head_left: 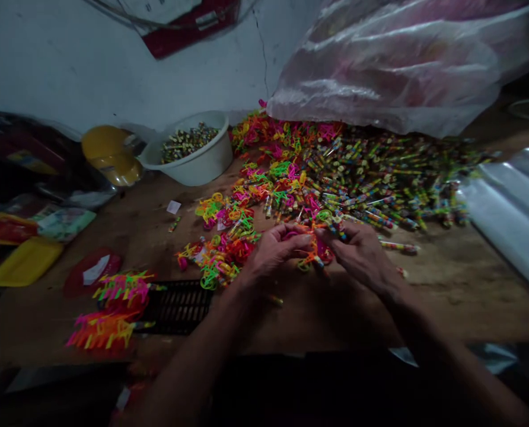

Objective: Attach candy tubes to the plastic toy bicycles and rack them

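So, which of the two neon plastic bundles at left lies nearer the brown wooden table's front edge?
The pink, orange and yellow plastic bundle; the bundle with bright green pieces lies farther back.

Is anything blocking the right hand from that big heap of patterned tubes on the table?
Nothing visible does: the heap of tubes begins just beyond the right hand. That hand and the left hand hold small plastic pieces. The clear plastic bag is at the heap's far side.

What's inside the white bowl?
Inside the bowl you can see a heap of little patterned sticks. They cover its bottom, so anything hidden beneath the top ones can't be seen.
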Motion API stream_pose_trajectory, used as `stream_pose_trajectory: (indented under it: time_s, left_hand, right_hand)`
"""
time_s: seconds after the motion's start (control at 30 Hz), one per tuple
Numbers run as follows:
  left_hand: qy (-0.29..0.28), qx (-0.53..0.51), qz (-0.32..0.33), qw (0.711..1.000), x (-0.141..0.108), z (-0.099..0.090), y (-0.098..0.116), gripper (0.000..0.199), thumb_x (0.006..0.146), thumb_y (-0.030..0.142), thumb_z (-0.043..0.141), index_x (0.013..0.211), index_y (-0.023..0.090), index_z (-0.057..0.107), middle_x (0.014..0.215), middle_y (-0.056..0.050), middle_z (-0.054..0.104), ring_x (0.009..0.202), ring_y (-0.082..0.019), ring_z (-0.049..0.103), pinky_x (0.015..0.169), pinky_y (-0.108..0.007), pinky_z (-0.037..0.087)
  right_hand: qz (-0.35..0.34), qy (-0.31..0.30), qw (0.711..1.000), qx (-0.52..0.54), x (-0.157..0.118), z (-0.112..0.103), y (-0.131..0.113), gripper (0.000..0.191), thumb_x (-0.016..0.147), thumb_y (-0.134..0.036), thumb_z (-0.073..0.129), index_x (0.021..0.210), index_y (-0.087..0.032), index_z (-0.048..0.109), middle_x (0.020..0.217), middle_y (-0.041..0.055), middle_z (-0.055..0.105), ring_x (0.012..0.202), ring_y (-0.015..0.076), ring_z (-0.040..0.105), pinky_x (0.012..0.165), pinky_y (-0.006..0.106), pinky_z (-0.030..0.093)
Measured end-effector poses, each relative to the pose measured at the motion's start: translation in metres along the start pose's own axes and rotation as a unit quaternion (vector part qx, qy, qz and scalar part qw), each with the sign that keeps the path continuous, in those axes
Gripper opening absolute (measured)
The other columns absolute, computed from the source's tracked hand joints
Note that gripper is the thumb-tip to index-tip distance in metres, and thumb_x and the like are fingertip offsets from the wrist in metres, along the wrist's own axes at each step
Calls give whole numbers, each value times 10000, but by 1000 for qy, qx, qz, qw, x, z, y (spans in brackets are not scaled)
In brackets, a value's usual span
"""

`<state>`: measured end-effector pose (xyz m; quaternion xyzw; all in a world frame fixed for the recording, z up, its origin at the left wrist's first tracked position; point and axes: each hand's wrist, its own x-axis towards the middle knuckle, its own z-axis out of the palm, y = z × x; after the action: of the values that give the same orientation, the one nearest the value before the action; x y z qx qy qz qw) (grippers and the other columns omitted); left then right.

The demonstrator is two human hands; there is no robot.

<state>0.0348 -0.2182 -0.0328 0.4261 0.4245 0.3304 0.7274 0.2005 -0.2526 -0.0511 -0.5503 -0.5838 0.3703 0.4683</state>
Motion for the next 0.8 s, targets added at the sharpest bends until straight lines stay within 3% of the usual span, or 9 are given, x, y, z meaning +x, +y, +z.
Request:
stream_pose_trajectory:
  time_s: [0.17,0.27,0.4,0.5,0.63,0.8]
  left_hand:
    - [-80,151,-64,983,-8,-4,10,270,752,351,661,842,99,623,759,-77,654,629,-142,642,572,-243,499]
    - [-95,145,-87,981,-9,-5,8,256,750,349,657,862,125,603,709,-49,645,635,-161,658,554,-247,507]
    - [-87,101,-111,985,-5,-3,1,236,733,327,666,830,138,564,658,-33,637,595,-182,663,521,-264,523]
    - [-40,45,-111,992,-3,2,-4,200,721,268,660,764,128,524,724,-67,665,575,-189,664,505,-268,527]
    - [-25,-62,-98,993,-4,10,-9,126,760,220,603,792,111,550,821,-88,672,601,-168,660,534,-269,537]
    - [31,-142,-85,986,-8,19,-16,131,718,200,679,770,104,605,693,-11,628,554,-88,590,478,-173,468]
  right_hand:
    - [-5,-146,989,-29,11,-18,0,210,790,-291,525,617,-176,551,547,-40,442,493,81,366,464,204,274]
    - [-22,-164,985,-46,13,-15,2,211,811,-301,493,668,-177,586,589,-28,481,531,96,403,498,214,307]
    - [-74,-34,988,-130,0,-10,-6,155,841,-285,469,883,-175,570,689,-2,532,585,121,449,562,240,351]
    - [-46,60,983,-167,-23,-10,-9,243,870,-271,426,1088,-173,473,709,10,544,547,132,460,533,250,361]
    - [-52,38,987,-146,-51,-10,3,128,888,-257,410,930,-208,521,734,20,554,608,144,508,572,254,405]
    - [-59,54,992,-95,-58,0,19,144,889,-248,455,948,-224,584,819,19,600,716,151,560,641,252,442]
